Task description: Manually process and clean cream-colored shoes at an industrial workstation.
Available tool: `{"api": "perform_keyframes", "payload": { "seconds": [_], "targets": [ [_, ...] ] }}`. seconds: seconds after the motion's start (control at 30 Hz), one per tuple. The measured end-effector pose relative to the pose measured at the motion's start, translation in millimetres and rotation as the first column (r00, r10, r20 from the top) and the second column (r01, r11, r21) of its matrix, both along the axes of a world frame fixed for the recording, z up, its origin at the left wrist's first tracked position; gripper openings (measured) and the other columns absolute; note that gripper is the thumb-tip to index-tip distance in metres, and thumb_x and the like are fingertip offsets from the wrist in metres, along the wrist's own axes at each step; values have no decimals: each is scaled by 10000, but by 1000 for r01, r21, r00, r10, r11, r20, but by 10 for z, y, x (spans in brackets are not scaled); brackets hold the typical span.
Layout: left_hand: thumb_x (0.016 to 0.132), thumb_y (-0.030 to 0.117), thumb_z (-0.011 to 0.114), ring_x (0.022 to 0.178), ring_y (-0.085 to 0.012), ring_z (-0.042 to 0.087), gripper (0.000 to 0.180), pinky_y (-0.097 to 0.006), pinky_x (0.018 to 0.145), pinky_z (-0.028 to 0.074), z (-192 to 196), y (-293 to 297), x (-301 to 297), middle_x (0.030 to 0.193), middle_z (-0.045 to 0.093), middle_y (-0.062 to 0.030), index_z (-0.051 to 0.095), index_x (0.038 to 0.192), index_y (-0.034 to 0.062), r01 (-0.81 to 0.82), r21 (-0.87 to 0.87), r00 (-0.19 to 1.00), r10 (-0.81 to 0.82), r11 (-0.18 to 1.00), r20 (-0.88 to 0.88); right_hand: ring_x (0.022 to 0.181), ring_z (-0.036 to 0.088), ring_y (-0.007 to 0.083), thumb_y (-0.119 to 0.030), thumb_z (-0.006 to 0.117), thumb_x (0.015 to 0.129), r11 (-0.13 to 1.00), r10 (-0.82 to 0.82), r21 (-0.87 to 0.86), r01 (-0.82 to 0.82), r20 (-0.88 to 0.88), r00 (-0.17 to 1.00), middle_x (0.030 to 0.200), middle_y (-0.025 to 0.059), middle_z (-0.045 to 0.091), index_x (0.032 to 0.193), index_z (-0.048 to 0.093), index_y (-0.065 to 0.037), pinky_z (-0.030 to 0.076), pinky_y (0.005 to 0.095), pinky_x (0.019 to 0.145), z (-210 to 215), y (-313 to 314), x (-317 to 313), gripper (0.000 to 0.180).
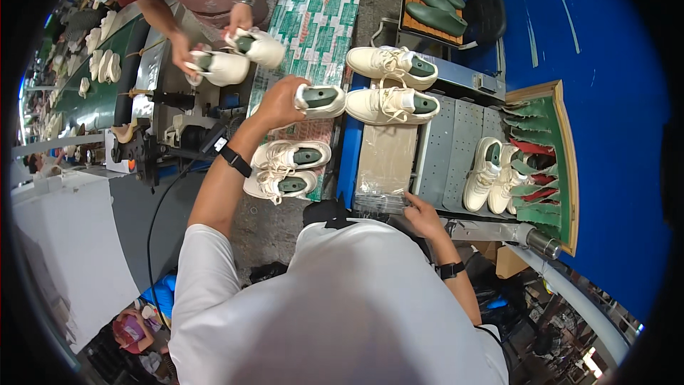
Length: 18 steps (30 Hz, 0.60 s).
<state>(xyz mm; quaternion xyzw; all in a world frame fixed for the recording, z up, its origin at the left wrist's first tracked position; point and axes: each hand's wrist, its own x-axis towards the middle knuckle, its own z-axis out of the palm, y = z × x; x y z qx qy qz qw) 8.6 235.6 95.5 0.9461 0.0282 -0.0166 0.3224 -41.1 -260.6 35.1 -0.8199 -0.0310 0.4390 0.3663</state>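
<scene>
My left hand (283, 105) is closed on a cream sneaker (324, 108) with a dark green insert in its opening, over the green-and-white patterned tabletop (313, 28). Nearer to me on that tabletop lies another pair of cream sneakers, one (292, 155) beside the other (267, 184). To the right, two laced cream sneakers (374, 63) lie side by side, toes left, on a brown board wrapped in clear film (385, 153). My right hand (425, 219) rests at the near edge of this board, index finger stretched out, holding nothing.
Across the table a co-worker's hands (241, 18) hold two cream sneakers (226, 69). On my right, a grey perforated belt (442, 150) carries sneakers (482, 175) to a blue machine's opening, hung with green and red strips (531, 128). Green shoe forms (434, 18) sit on a chair.
</scene>
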Motion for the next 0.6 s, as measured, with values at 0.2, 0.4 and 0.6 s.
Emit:
{"api": "perform_keyframes", "payload": {
  "seconds": [0.2, 0.4, 0.6],
  "targets": [
    [665, 21, 836, 1130, -409, 664, 613, -462, 988, 535, -441, 300, 247, 1192, 679, -189, 679, 1256, 45, 22, 51, 1000, -22, 998, -13, 1179, 683, 374, -305, 647, 916, 1000, 9, 4, -10, 63, 998, 1282, 277, 695, 1446, 644, -30, 502, 402, 1056, -198, -162, -132, 597],
    [692, 47, 856, 1375, -404, 558, 888, -452, 1149, 465, -1143, 410, 312, 1479, 584, -218, 513, 1510, 66, -175, 272, 981, 190, 946, -30, 1132, 677, 391, -336, 670, 924, 989, 133, -72, -128, 68, 989, 1172, 242, 691, 1471, 627, -53, 513, 417, 1028, -38, -130, -98, 618],
    [883, 48, 645, 1222, -438, 615, 413, -489, 1083, 471, -568, -1222, 318, 1293, 674, -229, 659, 1294, 7, -219, -86, 921, 235, 972, 309, 1034, 698, 357, -334, 667, 968, 997, -26, 81, 9, 213, 977, 1119, 200, 713, 1450, 627, -15, 544, 419, 956, -379, -655, -352, 579]
  ]
}}
